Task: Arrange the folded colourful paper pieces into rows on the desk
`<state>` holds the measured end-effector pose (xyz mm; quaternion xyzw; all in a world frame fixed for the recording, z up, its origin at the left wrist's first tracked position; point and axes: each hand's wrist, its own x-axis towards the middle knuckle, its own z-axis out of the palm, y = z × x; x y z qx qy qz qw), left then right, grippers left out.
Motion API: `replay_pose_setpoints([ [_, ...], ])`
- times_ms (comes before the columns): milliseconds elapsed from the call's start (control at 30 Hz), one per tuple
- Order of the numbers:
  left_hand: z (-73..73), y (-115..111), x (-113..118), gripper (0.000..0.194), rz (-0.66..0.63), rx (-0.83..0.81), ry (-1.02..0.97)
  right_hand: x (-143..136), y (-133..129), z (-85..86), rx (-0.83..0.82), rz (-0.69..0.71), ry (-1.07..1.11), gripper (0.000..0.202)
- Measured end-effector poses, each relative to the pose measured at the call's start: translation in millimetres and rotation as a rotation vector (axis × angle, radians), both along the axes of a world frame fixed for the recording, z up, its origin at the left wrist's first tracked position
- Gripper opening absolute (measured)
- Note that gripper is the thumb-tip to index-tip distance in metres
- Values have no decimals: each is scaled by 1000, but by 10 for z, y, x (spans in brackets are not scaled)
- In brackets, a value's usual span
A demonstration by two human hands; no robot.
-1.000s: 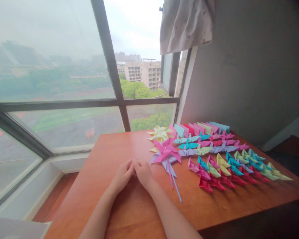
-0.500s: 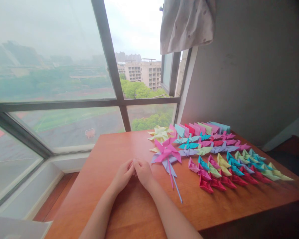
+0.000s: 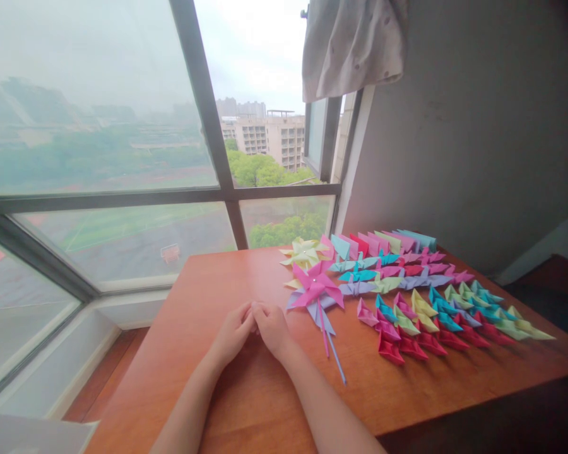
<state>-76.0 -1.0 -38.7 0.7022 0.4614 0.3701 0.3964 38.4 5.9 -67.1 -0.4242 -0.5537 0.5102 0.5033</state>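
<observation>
Along the bottom edge of the frame, 2 bare forearms [image 3: 322,394] are stretching forward over a brown table [image 3: 165,353]. Near the centre, the left hand [image 3: 235,328] and the right hand [image 3: 271,326] are resting together on it, fingers curling inward; the fingertips are hiding, so whether they are closing around anything is impossible to tell. Compared with 0.5 s ago, only the camera is shifting slightly; both hands are keeping their pose, which is probably meaning a pause in the work.

Just right of the hands, untouched, a pink pinwheel [image 3: 316,285] is overlapping a purple pinwheel [image 3: 327,320], with 2 sticks [image 3: 337,359] pointing toward the lower edge. Paper boats [image 3: 411,347] are filling the right middle of the frame. Beyond these, a yellow pinwheel [image 3: 300,253] is lying left of rows of paper birds [image 3: 358,276], and folded paper pieces [image 3: 360,246] are standing behind the birds. Farther up, a curtain [image 3: 355,47] is hanging beside the window, and pale buildings [image 3: 286,139] are showing outside.
</observation>
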Motion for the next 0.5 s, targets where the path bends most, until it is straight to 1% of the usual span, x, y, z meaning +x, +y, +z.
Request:
replay_pose_setpoints([
  [300, 20, -7, 2, 34, -5, 6, 1, -15, 6, -31, 11, -1, 20, 46],
  [500, 17, -8, 6, 32, -7, 5, 1, -2, 2, -18, 16, 5, 19, 46],
])
